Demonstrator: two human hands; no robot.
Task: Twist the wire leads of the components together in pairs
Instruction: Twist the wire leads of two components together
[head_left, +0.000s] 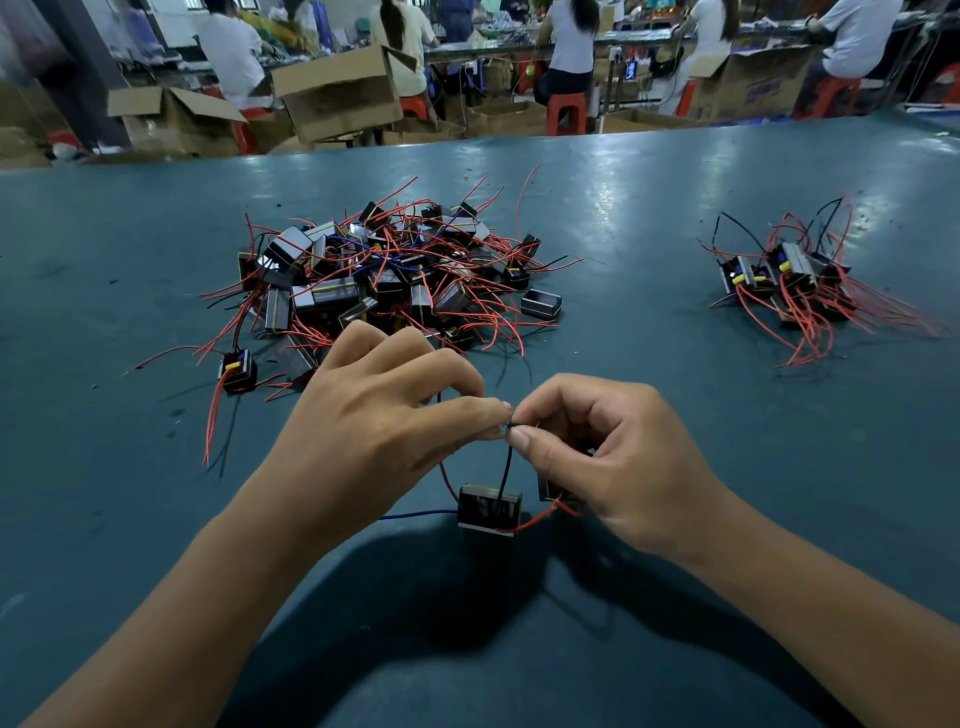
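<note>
My left hand (384, 415) and my right hand (613, 452) meet fingertip to fingertip above the green table (649, 208). Both pinch the ends of thin black wire leads (508, 457) at the same spot. From those leads hangs a small black component (489, 506) with red and blue wires, just above the table. A second component (558, 493) is mostly hidden under my right palm.
A large pile of black components with red leads (384, 275) lies beyond my hands. One loose component (238, 370) sits left of it. A smaller heap of components (795, 280) lies at the far right. Boxes, stools and seated people fill the background.
</note>
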